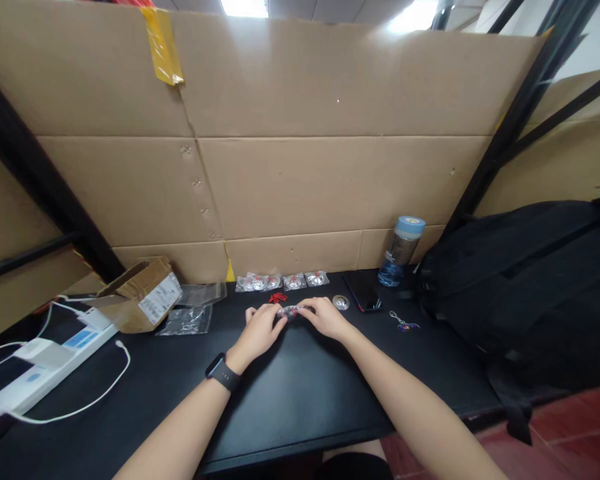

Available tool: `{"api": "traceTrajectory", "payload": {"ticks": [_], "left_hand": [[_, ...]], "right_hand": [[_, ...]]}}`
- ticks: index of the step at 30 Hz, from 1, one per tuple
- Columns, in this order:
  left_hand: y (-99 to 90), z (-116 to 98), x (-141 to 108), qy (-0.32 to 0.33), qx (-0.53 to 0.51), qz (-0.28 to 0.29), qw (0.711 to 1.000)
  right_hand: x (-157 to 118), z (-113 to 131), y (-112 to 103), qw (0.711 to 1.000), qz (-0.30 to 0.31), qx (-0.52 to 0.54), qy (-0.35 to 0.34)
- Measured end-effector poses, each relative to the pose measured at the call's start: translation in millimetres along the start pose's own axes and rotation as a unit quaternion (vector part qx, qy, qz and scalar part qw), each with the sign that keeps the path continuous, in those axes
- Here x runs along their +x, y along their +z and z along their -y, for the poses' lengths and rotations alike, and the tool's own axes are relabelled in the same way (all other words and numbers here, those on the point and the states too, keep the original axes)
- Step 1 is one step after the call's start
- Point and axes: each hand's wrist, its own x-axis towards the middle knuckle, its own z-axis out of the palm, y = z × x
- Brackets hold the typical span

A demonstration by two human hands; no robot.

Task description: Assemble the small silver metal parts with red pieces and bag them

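Note:
Between my two hands, low over the black table, is a small clear plastic packet (289, 311) with something red in it. My left hand (261, 331), with a dark watch on its wrist, is closed on the packet's left end. The right end is pinched by the fingers of my right hand (325, 317). Just behind the packet lie red cords (278, 298). A row of several clear wrapped packets (294, 281) runs along the cardboard wall. A round silvery piece (341, 303) lies right of my right hand.
At left are an open cardboard box (147, 293), clear plastic bags (186, 320) and a white power strip (50, 367) with cables. To the right are a phone (364, 293), a bottle (401, 252), a small charm (407, 327) and a black backpack (525, 287).

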Motion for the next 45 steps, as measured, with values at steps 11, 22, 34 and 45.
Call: {"api": "traceTrajectory", "payload": {"ticks": [11,22,34,45], "left_hand": [[2.8,0,4,-0.058,-0.198,-0.022,0.978],[-6.2,33,8,-0.077,0.04,-0.119,0.989],[6.3,32,11,-0.048,0.138,-0.096,0.985],[-3.6,34,10,-0.051,0.106,-0.104,0.988]], "right_hand": [[4,-17,7,0.964,-0.015,0.259,0.067],[73,-64,-34,0.961,-0.141,0.019,0.237],[48,-68,-52,0.972,-0.09,-0.146,0.161],[-12,-77,-67,0.983,0.044,-0.129,0.119]]}}
